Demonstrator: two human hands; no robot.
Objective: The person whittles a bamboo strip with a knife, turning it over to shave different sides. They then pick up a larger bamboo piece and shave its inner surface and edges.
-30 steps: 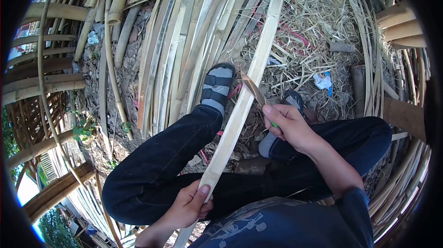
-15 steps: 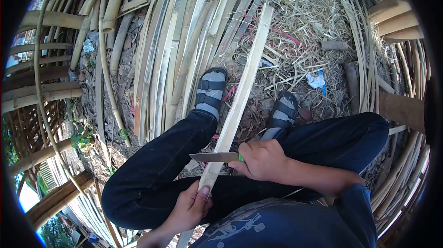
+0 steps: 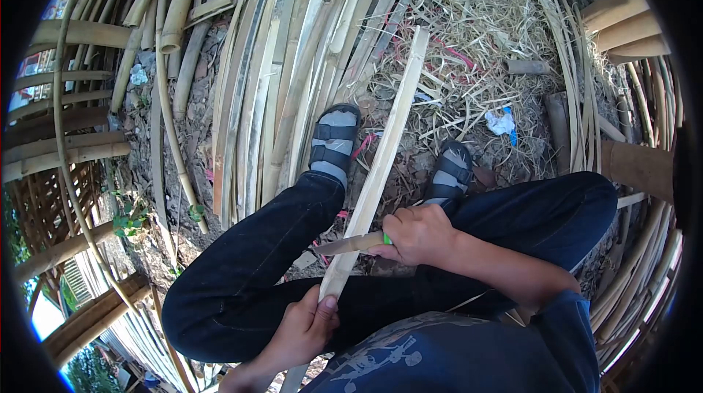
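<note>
The left hand [image 3: 296,331] grips the near end of a bamboo strip [image 3: 381,155] running toward 1 o'clock between both sandals, while right hand [image 3: 417,234] fingers clench a knife [image 3: 350,244] laid across it.

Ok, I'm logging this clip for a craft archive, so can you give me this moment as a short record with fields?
Setting: outdoors, a seated person in dark trousers
Left hand: closed around the near end of a bamboo slat
Right hand: closed on a green-handled knife, blade lying across the slat
Slat: runs away between two sandalled feet
Ground: long bamboo strips on the left, dry shavings ahead
</note>
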